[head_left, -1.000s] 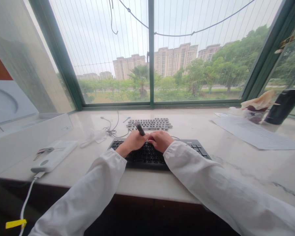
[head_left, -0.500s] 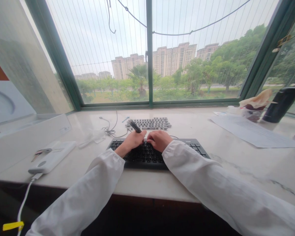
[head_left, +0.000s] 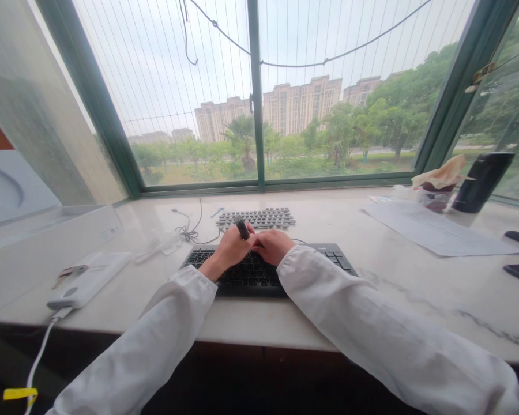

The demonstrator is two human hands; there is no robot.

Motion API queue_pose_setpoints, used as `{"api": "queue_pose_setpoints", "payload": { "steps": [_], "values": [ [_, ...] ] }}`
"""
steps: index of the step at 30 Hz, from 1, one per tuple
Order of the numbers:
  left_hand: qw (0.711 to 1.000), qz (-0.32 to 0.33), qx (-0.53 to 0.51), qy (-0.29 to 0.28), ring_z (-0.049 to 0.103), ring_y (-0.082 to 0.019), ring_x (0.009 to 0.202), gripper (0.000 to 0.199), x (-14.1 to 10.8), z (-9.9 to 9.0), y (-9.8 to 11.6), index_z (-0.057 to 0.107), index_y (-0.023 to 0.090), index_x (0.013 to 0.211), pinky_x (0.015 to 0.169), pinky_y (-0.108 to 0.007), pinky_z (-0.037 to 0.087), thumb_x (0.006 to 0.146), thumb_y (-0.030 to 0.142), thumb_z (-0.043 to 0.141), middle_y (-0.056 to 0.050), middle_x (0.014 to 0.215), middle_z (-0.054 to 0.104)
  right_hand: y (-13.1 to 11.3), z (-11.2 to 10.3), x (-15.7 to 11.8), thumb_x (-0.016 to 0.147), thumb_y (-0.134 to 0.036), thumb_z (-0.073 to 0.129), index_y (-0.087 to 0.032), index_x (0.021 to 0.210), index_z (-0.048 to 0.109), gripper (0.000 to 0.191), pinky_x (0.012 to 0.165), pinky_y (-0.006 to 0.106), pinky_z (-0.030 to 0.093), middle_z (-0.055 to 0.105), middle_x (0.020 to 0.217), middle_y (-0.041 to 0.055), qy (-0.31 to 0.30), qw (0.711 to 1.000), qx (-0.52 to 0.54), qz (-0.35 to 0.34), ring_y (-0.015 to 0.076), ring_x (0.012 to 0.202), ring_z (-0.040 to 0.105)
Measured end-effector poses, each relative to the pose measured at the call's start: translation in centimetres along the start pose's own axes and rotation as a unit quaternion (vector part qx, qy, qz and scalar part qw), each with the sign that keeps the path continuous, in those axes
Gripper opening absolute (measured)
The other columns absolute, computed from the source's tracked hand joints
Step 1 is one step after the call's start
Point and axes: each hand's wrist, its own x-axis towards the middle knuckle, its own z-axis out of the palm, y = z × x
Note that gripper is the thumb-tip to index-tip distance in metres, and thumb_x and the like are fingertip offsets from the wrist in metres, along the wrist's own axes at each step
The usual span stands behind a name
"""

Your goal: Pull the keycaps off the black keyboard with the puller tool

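Observation:
My left hand is closed around a small black brush, whose greyish bristle end points up and away from me. Beside it, my right hand has its fingers curled in, with the fingertips meeting those of the left. Whatever may be between the right fingers is hidden. Both hands are over a black keyboard with many of its keycaps off, so the bare key sockets show. Just behind it, loose keycaps lie in rows on the white counter.
Coiled cable and a clear plastic bag lie left of the keycaps. Farther left are a white power bank with keys on it and an open white box. Papers and a dark bottle are at right.
The brush has tipped more upright in my left hand. My right hand has closed in against the left fingers. The whole view has shifted slightly.

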Motion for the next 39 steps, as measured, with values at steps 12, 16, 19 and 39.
{"api": "queue_pose_setpoints", "payload": {
  "steps": [12,16,19,39],
  "values": [
    [0.895,-0.076,-0.433,0.08,0.055,-0.012,0.079,0.024,0.7,3.0,1.1,0.059,0.015,0.083,0.068,-0.021,0.041,0.059,0.014,0.059,-0.003,0.087,0.06,2.6,0.2,0.8,0.075,-0.016,0.062,-0.022,0.084,0.074,0.016,0.074,0.023,0.045,0.072,0.078,0.0014,-0.005,0.994,0.094,-0.062,0.0158,0.078,0.066],
    [0.843,-0.122,-0.516,0.087,0.045,-0.007,0.057,0.017,1.0,3.5,1.5,0.058,0.013,0.078,0.054,-0.02,0.035,0.061,0.016,0.056,0.001,0.07,0.053,3.3,0.2,0.8,0.071,-0.011,0.064,-0.019,0.079,0.075,0.016,0.072,0.021,0.046,0.072,0.072,-0.0001,0.01,0.982,0.182,-0.049,0.0136,0.074,0.066],
    [0.826,-0.129,-0.541,0.095,0.034,-0.006,0.046,0.014,1.3,3.8,1.7,0.056,0.012,0.077,0.046,-0.019,0.026,0.064,0.015,0.053,0.005,0.053,0.038,3.2,0.2,0.7,0.071,-0.012,0.064,-0.02,0.076,0.075,0.015,0.071,0.019,0.046,0.072,0.071,-0.001,0.016,0.979,0.199,-0.044,0.0127,0.073,0.066],
    [0.728,-0.276,-0.559,0.285,0.02,-0.005,0.035,0.008,2.2,3.3,1.2,0.038,0.02,0.075,0.039,-0.02,0.016,0.075,0.014,0.044,0.01,0.047,0.02,3.1,0.6,1.1,0.068,-0.027,0.075,-0.02,0.077,0.076,0.012,0.063,0.017,0.044,0.071,0.068,0.0005,0.027,0.974,0.223,-0.006,0.011,0.068,0.064]
  ]
}}
